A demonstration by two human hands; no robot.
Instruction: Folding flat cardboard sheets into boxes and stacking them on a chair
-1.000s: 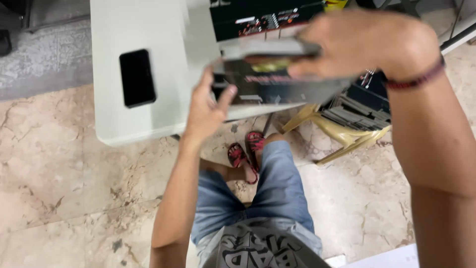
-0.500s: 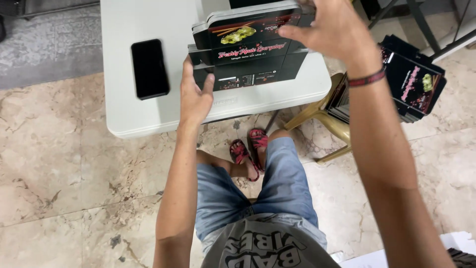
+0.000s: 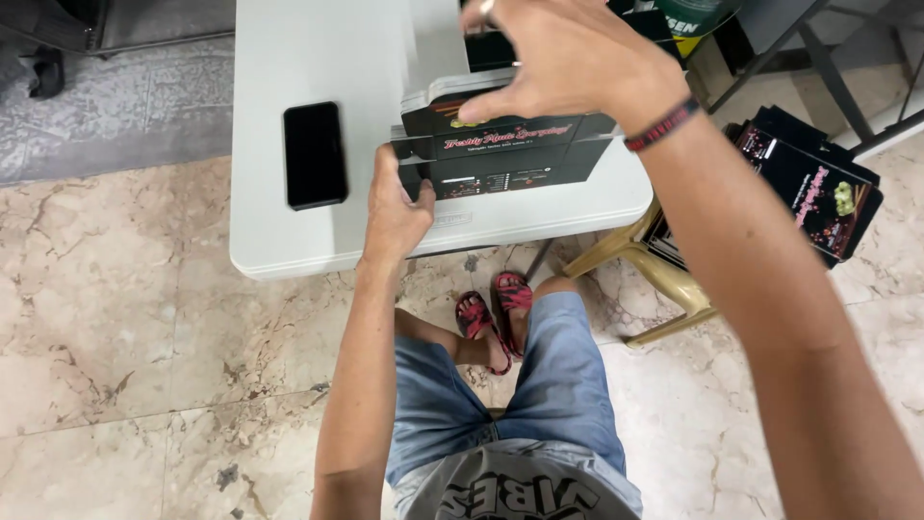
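Two hands work one black box at the near edge of the desk [image 3: 289, 241], a white plastic top with rounded corners, smooth and matte, standing over a floor [image 3: 125, 337] of glossy beige marble veined in brown. We go from the big things down.

The box [image 3: 500, 154] is thin printed card, black with light lettering and a small food picture, partly folded, with its long front panel facing us and a lid flap bent over the top. It sits on the desk's right half, close to the front edge. To our right, a stack of flat boxes [image 3: 818, 183] of the same black card rests on a yellow plastic chair [image 3: 635, 260], off the desk.

Our right hand [image 3: 568, 67] arches over the top of the box, fingers curled and pressing the lid flap down; its grip is closed on the card. Our left hand [image 3: 395, 207] is at the box's left end, thumb and fingers pinching the side flap, so that grip is closed on the box too.

To fold well, we judge it best to keep the base flat on the desk, crease along the scored lines, and tuck the side flap squarely before pressing the lid, since thin card buckles if forced.

A black phone [image 3: 315, 154] lies face up, slick and glassy, well left of the box.
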